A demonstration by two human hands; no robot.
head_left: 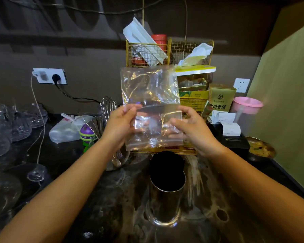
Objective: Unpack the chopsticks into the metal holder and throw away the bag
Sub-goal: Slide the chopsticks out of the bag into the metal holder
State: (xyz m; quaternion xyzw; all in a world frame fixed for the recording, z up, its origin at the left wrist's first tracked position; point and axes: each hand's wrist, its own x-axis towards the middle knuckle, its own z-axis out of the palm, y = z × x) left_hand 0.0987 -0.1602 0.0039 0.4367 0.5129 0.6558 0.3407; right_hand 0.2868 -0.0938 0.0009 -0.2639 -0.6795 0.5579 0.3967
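1. Both hands, left hand (pixel 120 124) and right hand (pixel 194 128), pinch the clear bag (pixel 150 106) upright, its long axis vertical.
2. The metal holder (pixel 166 195) stands directly below and nearer, on the dark counter (pixel 112 199).
3. The holder's interior reads black; chopsticks cannot be made out.

Commercial bar or café service counter. Indicators: dark marble countertop (pixel 112 199); upturned glassware (pixel 5 130) at 9 o'clock; whisk (pixel 108 106) at 12 o'clock; receipt printer (pixel 232 135) and boxed liquor (pixel 220 98) at 2 o'clock.
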